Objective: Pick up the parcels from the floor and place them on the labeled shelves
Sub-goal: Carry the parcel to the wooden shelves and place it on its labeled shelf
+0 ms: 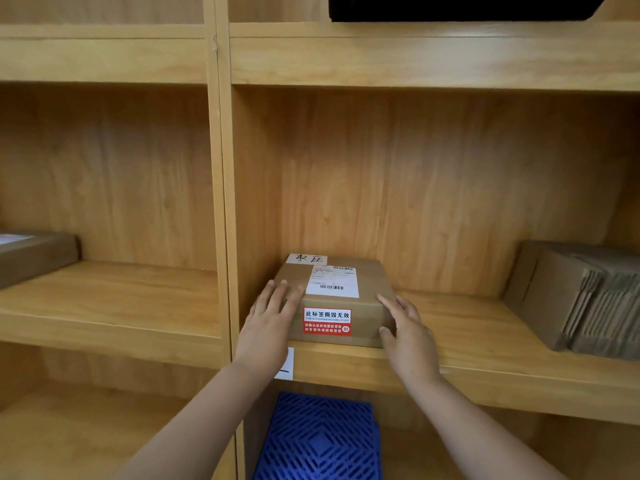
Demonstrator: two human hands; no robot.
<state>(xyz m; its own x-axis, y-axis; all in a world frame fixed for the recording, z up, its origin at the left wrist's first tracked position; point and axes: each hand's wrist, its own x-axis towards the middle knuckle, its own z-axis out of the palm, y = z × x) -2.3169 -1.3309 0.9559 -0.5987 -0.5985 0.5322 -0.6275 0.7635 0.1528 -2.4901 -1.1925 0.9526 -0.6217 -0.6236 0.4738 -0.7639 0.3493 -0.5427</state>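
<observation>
A brown cardboard parcel (346, 299) with a white shipping label on top and a red sticker on its front rests on the wooden shelf (485, 355), at the left end of the right-hand bay. My left hand (268, 325) lies flat against the parcel's left side, fingers reaching over the top edge. My right hand (408, 330) presses the right front corner, thumb on the front face. A white paper label (286, 363) on the shelf's front edge is partly hidden by my left wrist.
A stack of flattened cardboard boxes (581, 303) sits at the right end of the same shelf. Another brown parcel (34, 254) lies in the left bay. A blue plastic grid item (318, 441) is on the shelf below. A vertical divider (225, 202) separates the bays.
</observation>
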